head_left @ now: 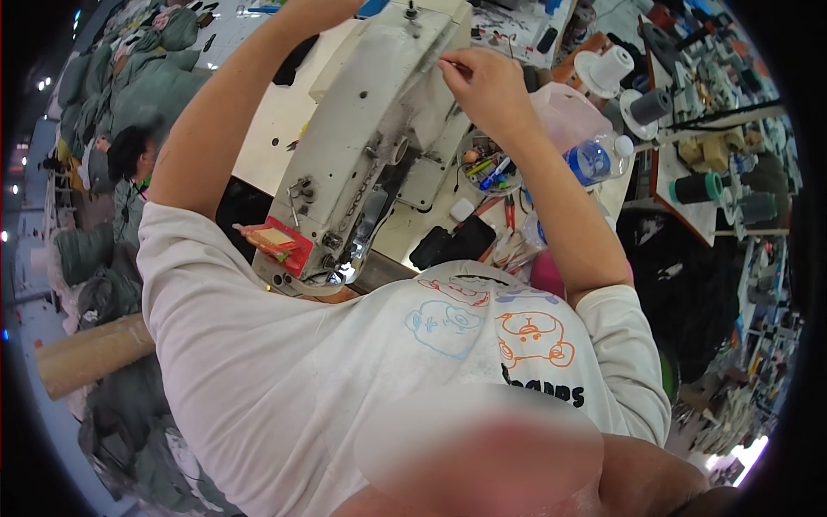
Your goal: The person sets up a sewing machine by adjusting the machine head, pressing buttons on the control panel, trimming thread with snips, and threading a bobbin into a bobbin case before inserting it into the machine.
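Note:
An off-white sewing machine (345, 108) stands in front of me, its surface worn and dusty. My right hand (493, 90) is raised at the far right side of the machine. Its thumb and forefinger are pinched together; whatever they hold, if anything, is too small to make out. Beyond the machine's far left side, my left hand (323, 10) is cut off by the top edge, so its fingers are hidden. A red holder (289, 250) with a yellowish packet is fixed to the machine's near end.
Right of the machine are a tray (489, 172) of pens and small tools, a black item (454, 241), red-handled snips (510, 212), a water bottle (596, 160) and a white thread cone (606, 69). A person (129, 164), grey-green fabric piles (155, 95) and a brown roll (95, 355) are at left.

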`<state>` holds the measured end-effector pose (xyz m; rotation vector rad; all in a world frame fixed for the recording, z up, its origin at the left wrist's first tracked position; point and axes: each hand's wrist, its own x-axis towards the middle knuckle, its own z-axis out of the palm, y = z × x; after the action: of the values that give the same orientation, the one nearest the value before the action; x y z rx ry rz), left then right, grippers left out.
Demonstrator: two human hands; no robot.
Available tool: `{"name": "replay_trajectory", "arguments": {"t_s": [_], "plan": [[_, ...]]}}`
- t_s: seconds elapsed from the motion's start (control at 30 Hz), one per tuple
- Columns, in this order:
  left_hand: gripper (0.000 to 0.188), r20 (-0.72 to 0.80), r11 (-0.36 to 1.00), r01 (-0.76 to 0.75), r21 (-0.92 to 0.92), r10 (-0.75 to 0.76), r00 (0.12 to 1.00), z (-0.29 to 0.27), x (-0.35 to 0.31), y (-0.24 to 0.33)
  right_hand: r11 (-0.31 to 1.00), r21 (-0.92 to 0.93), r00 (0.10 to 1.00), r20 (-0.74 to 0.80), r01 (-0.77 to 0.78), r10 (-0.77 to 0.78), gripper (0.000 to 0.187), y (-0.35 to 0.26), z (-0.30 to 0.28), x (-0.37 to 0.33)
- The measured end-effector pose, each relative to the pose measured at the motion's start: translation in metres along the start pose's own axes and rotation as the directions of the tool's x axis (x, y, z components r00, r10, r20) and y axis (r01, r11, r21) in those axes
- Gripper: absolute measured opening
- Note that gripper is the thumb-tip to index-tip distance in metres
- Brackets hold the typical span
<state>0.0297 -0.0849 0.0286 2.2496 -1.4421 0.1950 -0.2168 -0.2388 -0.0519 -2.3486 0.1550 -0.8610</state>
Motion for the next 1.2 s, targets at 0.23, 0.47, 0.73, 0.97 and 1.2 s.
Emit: {"name": "replay_trajectory", "arguments": {"t_s": [0.23,0.47,0.73,0.97,1.2], "plan": [[0.019,-0.021,0.974,0.035,0.225,-0.031,0.999,-0.001,0.047,0.005,0.999,-0.005,0.998,0.049,0.037,-0.037,0.022,-0.002,0.008,-0.004],[0.020,0.533,1.000,-0.015,0.014,0.005,0.846,-0.011,0.067,0.015,0.997,-0.067,0.996,0.087,0.031,-0.025,0.021,0.003,0.008,-0.009],[0.028,0.470,0.988,-0.146,-0.044,0.149,0.870,0.013,0.057,0.003,0.992,-0.123,0.984,0.173,-0.016,0.037,0.022,-0.005,0.000,-0.009],[0.004,0.434,0.958,0.079,-0.275,0.050,0.900,0.027,0.061,0.013,0.985,-0.170,0.980,0.196,0.006,0.028,0.019,-0.004,0.003,-0.011],[0.007,0.509,0.980,0.173,-0.095,-0.102,0.855,0.016,0.070,0.030,0.983,-0.182,0.979,0.197,-0.011,0.047,0.019,-0.005,0.004,-0.011]]}}
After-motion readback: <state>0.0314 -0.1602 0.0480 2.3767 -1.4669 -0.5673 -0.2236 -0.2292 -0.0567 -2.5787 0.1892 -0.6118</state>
